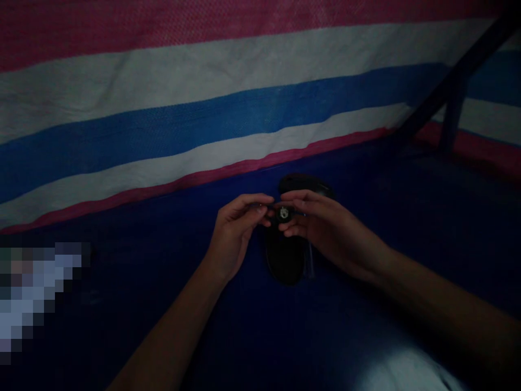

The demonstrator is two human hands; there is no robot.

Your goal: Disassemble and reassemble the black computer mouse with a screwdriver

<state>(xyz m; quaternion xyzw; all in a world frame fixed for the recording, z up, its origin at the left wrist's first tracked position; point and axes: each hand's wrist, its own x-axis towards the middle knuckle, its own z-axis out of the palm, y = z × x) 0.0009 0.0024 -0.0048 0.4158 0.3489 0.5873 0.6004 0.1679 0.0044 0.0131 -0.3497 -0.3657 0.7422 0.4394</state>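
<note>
Left hand (238, 231) and right hand (325, 214) raised close together at mid-view, fingertips almost meeting, palms turned inward. Right: thumb and fingers bent round a small black round part (284, 213), which sits at their tips with its pale, metallic-looking centre toward the camera. Left: thumb and forefinger drawn together just beside that part, a tiny glint at the tips; cannot tell whether something thin is pinched there. Directly below the fingers, a dark flat piece (285, 263) with a rounded near edge; its far end is hidden by the hands. Along its right edge, a thin clear strip (311, 263), upper portion covered by the right hand. Just beyond the right hand, a glossy dark rounded object (307, 182), its near edge partly covered. Blue surface (252, 331) lies under all this and runs between the two forearms toward the near edge of view; wide room out to the left, where a pixelated patch (36, 296) meets the frame edge, well apart from the left hand. Far limit: lower red edge of a striped sheet (195, 125). Far right: dark slanting bar (439, 95), well apart from the right hand. Light dim; fine detail uncertain.
</note>
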